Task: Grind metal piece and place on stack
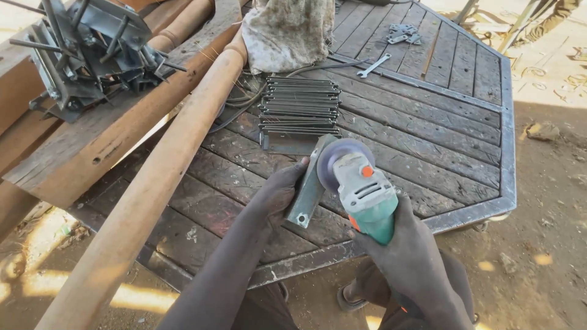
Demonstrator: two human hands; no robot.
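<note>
Grinder [361, 192] in right hand [411, 256], left hand [276, 194] holds bracket [310, 183]

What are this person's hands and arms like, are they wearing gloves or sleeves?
No gloves and no sleeves show. The left hand and the right hand are bare, as are both forearms up to the picture's edge. No watch, ring or bracelet is visible.

The angle grinder [365, 197] has a green body, a pale grey head and an orange button, with a dull grey disc. The metal bracket [309, 186] is bare grey steel, and the tabletop [428, 140] shows weathered grey-brown planks in a dark steel rim. A mottled beige cloth [287, 30] lies at its far edge.
</note>
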